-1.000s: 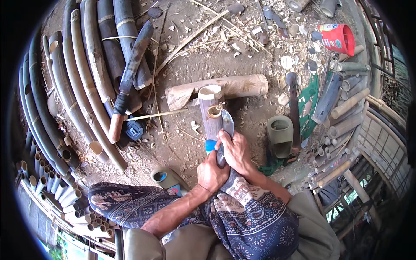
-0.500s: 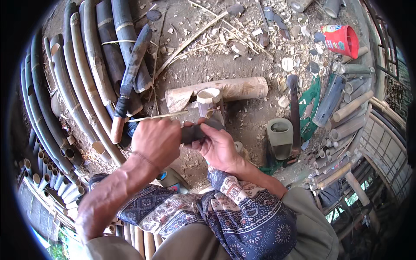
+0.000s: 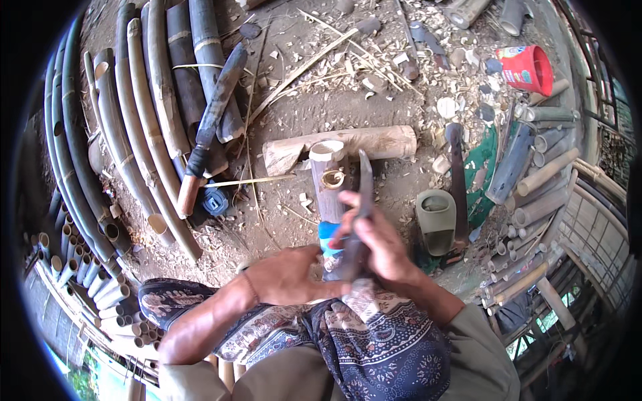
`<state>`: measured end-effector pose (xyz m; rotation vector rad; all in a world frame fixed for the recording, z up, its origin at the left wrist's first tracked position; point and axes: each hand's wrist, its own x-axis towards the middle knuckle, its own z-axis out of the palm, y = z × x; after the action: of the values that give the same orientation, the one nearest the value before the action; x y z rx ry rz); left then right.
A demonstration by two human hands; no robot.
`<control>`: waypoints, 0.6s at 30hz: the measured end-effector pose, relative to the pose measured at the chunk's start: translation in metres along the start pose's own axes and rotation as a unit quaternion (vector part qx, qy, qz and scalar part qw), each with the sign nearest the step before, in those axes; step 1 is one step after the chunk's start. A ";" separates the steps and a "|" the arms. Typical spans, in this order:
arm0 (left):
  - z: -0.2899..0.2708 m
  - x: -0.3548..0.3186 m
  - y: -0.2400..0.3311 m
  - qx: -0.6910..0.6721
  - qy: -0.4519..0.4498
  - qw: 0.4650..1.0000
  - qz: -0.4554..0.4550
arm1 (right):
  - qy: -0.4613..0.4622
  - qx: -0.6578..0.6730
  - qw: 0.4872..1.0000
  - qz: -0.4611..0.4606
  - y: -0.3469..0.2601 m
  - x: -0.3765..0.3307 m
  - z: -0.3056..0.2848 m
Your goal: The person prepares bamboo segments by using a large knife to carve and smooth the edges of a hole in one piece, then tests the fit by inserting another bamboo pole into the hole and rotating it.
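Observation:
My right hand (image 3: pixel 382 247) grips a dark, slightly curved blade-like tool (image 3: pixel 366 194), held nearly upright with its tip pointing away from me; motion smears its lower part. Close by on the left, my left hand (image 3: pixel 284 275) has its fingers stretched toward the tool's lower end, with thumb and fingers apart. Just beyond the hands is a bamboo piece (image 3: pixel 328 177) with a cut rim and a round hole in its side. Something blue (image 3: pixel 328 234) shows at its near end, partly hidden by my right hand. The piece's far end rests by a pale, notched log (image 3: pixel 381 142).
Long bamboo poles (image 3: pixel 137 134) lie at left, with a long wooden-handled knife (image 3: pixel 217 110) and a tape measure (image 3: pixel 214 200) beside them. At right are a green sandal (image 3: pixel 436 224), a dark long-handled tool (image 3: pixel 457 180), a red container (image 3: pixel 525 70) and stacked bamboo (image 3: pixel 535 214).
The dark tool has swung from lying crosswise between both hands to nearly upright in my right hand. My left hand has come off it and moved nearer and rightward.

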<state>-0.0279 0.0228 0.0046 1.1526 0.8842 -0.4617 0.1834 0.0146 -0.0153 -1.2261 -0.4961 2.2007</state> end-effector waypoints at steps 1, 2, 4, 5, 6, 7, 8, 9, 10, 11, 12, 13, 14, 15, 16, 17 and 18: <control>0.001 0.007 0.005 -0.125 -0.002 0.992 0.032 | 0.017 -0.131 0.991 -0.010 -0.006 -0.003 -0.016; 0.001 0.017 0.009 -0.250 -0.007 0.966 0.067 | 0.037 -0.260 0.965 -0.017 -0.010 -0.006 -0.029; 0.001 0.039 0.028 -0.439 0.040 0.893 0.088 | 0.034 -0.502 0.850 -0.155 -0.005 -0.007 -0.051; 0.006 0.056 0.028 -0.463 0.063 0.883 0.048 | 0.024 -0.529 0.845 -0.080 -0.009 -0.006 -0.052; 0.009 0.073 0.028 -0.486 0.086 0.870 0.006 | 0.013 -0.552 0.834 -0.004 -0.014 -0.005 -0.051; 0.010 0.086 0.034 -0.474 0.124 0.871 -0.019 | 0.021 -0.565 0.825 0.010 -0.013 -0.002 -0.053; 0.009 0.098 0.041 -0.461 0.162 0.872 -0.042 | 0.030 -0.580 0.814 0.023 -0.014 0.003 -0.055; 0.009 0.106 0.045 -0.446 0.199 0.870 -0.065 | 0.037 -0.594 0.803 0.036 -0.015 0.008 -0.056; 0.013 0.114 0.043 -0.459 0.234 0.857 -0.030 | 0.018 -0.592 0.804 0.044 -0.020 0.015 -0.057; 0.019 0.121 0.039 -0.470 0.268 0.841 0.006 | -0.002 -0.590 0.806 0.052 -0.027 0.022 -0.057; 0.023 0.125 0.035 -0.480 0.303 0.822 0.041 | -0.022 -0.587 0.807 0.059 -0.033 0.028 -0.057; 0.016 0.120 0.041 -0.526 0.247 0.813 -0.027 | -0.047 -0.606 0.794 0.009 -0.040 0.034 -0.059; 0.015 0.118 0.042 -0.587 0.238 0.774 -0.013 | -0.078 -0.648 0.757 0.046 -0.051 0.040 -0.054; 0.015 0.118 0.041 -0.644 0.229 0.730 0.000 | -0.111 -0.685 0.715 0.083 -0.066 0.050 -0.046; 0.014 0.117 0.042 -0.696 0.220 0.684 0.018 | -0.141 -0.721 0.669 0.116 -0.082 0.059 -0.037; 0.014 0.115 0.042 -0.732 0.200 0.649 0.059 | -0.147 -0.753 0.633 0.103 -0.092 0.064 -0.027; 0.014 0.112 0.041 -0.756 0.174 0.624 0.101 | -0.185 -0.765 0.610 0.089 -0.098 0.069 -0.023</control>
<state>0.0731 0.0381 -0.0590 -0.3097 1.0325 0.7213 0.2031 0.1345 -0.0167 -1.3993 -2.9261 1.8211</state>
